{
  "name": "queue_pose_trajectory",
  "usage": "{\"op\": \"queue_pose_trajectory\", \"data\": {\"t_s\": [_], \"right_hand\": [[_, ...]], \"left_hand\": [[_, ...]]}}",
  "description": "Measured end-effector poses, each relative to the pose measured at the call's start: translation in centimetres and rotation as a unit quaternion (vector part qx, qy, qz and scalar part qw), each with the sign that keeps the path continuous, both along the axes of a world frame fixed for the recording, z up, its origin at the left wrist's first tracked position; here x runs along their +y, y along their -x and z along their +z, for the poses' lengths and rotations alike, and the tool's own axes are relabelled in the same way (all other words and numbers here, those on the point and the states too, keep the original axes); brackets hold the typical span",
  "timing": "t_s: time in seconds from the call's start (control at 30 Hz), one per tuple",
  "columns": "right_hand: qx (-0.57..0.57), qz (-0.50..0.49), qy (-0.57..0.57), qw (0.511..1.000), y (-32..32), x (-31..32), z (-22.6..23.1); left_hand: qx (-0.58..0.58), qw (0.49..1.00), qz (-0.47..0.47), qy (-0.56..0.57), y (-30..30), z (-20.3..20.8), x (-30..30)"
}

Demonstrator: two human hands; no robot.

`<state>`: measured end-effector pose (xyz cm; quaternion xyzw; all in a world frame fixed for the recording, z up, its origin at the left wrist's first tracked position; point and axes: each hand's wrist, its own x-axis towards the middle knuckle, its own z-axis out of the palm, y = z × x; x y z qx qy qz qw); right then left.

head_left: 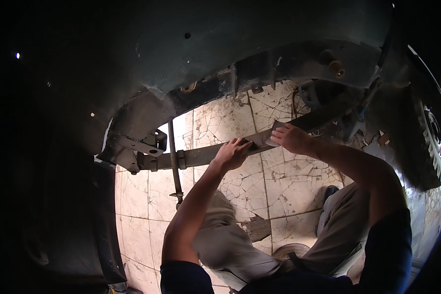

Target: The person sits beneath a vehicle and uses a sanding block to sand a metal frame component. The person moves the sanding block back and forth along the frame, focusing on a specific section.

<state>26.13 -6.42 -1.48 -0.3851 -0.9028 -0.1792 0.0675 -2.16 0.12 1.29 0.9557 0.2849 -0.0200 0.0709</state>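
left hand (pixel 232 154) over leaf spring (pixel 201 156), grip unclear; right hand (pixel 292 139), toward two o'clock, pinches small grey sheet (pixel 277 126). best held flat, pressure even.

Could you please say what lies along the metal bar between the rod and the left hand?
The head view shows a clip on the bar beside the rod, then bare metal to the left hand.
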Motion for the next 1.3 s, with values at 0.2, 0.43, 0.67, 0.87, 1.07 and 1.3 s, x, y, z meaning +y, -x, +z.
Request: {"op": "queue_pose_trajectory", "data": {"t_s": [0.2, 0.43, 0.67, 0.87, 1.07, 1.3], "right_hand": [[0.030, 0.031, -0.006, 0.999, 0.4, -0.3, -1.0], [0.070, 0.060, -0.041, 0.995, 1.8, -0.2, -1.6], [0.006, -0.049, -0.044, 0.998, 1.4, 0.3, -1.7], [0.058, 0.059, -0.020, 0.996, 1.6, 0.4, -1.0], [0.046, 0.022, 0.035, 0.998, 1.2, 0.2, -0.3], [0.046, 0.073, -0.032, 0.996, 1.1, 0.6, -1.7]], "left_hand": [[-0.042, 0.999, -0.023, 0.002, 0.1, -0.2, 0.3], [-0.004, 1.000, 0.004, 0.029, -0.2, 0.7, -0.1], [-0.007, 1.000, -0.004, -0.014, 0.0, 0.0, -0.1], [-0.051, 0.998, -0.034, -0.022, -0.7, -1.0, 0.4], [-0.046, 0.999, -0.016, 0.011, 0.0, 0.0, 0.2], [-0.048, 0.998, -0.036, 0.004, 0.2, -0.2, 0.5]]}}
